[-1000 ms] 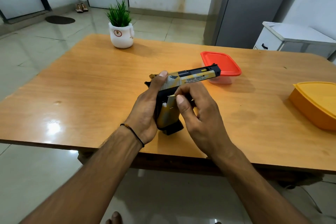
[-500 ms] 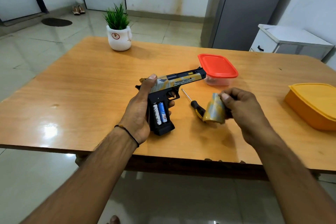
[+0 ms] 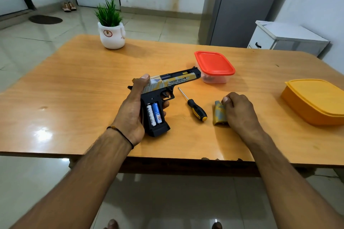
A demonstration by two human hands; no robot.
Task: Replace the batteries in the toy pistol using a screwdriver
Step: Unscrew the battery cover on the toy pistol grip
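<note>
Toy pistol (image 3: 167, 87), held at the bench (image 3: 74, 80) by the left hand (image 3: 132, 111), fingers wrapped round the grip so both batteries (image 3: 154, 114) face upward for removal; right hand (image 3: 240, 111) pinches the detached cover (image 3: 218, 115); screwdriver (image 3: 197, 109) lies between, within reach.

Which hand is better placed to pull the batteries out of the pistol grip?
Probably the right hand: it only holds the battery cover on the table, so it can let go. The left hand grips the toy pistol, batteries facing up.
</note>
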